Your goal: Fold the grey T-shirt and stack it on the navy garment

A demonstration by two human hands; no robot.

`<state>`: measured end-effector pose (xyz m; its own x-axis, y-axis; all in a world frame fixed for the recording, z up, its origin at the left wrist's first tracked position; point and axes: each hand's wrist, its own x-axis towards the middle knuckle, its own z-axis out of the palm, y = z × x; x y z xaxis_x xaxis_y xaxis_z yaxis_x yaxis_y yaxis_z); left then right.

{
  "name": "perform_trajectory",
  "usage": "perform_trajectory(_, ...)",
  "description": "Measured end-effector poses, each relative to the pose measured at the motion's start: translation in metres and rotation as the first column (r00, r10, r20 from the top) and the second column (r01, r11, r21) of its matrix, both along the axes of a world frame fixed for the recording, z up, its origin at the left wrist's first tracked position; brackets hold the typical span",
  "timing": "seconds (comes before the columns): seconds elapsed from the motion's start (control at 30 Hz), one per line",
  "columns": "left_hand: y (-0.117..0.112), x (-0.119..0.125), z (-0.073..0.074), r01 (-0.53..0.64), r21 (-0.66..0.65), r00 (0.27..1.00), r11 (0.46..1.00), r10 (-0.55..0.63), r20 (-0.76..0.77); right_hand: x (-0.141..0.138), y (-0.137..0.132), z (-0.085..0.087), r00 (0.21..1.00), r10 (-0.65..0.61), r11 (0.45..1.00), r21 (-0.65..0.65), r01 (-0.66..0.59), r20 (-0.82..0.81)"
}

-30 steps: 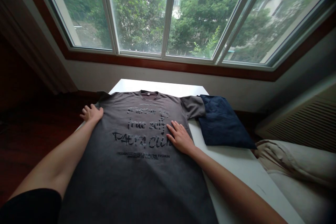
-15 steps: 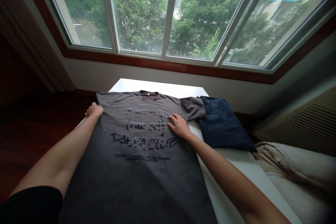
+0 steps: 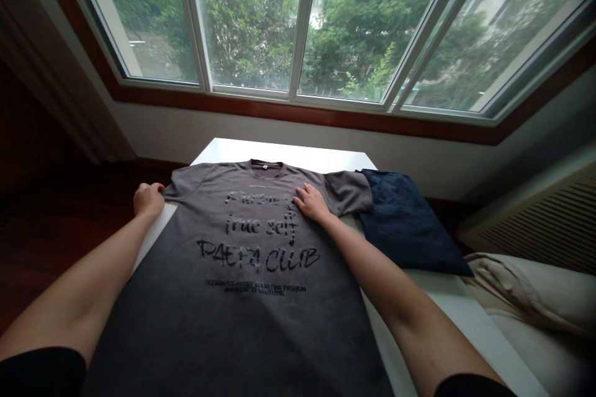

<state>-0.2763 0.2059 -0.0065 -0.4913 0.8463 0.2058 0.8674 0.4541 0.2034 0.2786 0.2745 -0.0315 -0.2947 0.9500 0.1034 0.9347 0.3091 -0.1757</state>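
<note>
Shirt looks soft, light; my left hand pinches its sleeve, a good spot; right hand lies flat.

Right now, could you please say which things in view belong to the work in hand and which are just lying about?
In use:
grey T-shirt, left hand at its sleeve, right hand on its chest
white table beneath

Lying about:
navy cloth, overlapped by the other sleeve
beige fabric
</note>
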Motion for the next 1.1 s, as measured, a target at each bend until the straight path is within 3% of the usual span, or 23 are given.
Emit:
perform_trajectory(0.2,-0.003,-0.009,0.003,0.064,-0.007,0.996,0.998,-0.064,-0.063,0.022,0.024,-0.007,0.997,-0.078,0.997,-0.016,0.078,0.009)
perform_trajectory(0.33,0.012,0.025,0.003,0.304,0.000,0.945,0.953,-0.301,-0.130,0.031,0.032,-0.010,0.993,-0.116,0.993,-0.021,0.117,0.013)
perform_trajectory(0.43,0.020,0.058,-0.006,0.426,-0.064,0.898,0.903,-0.430,-0.094,0.033,0.033,-0.010,0.989,-0.148,0.989,-0.025,0.149,0.013)
perform_trajectory(0.57,0.024,0.084,-0.023,0.383,-0.150,0.921,0.911,-0.388,-0.005,0.034,0.032,-0.010,0.988,-0.156,0.987,-0.022,0.157,0.015)
perform_trajectory(0.73,0.031,0.090,-0.035,0.306,-0.160,0.952,0.939,-0.302,0.049,0.036,0.036,-0.014,0.987,-0.158,0.987,-0.025,0.159,0.021)
perform_trajectory(0.93,0.037,0.088,-0.035,0.300,-0.149,0.954,0.942,-0.298,0.035,0.032,0.036,-0.014,0.986,-0.166,0.986,-0.033,0.166,0.009)
perform_trajectory(1.1,0.025,0.093,-0.026,0.312,-0.075,0.948,0.947,-0.315,-0.044,0.038,0.020,0.004,0.995,-0.096,0.995,0.008,0.096,-0.002)
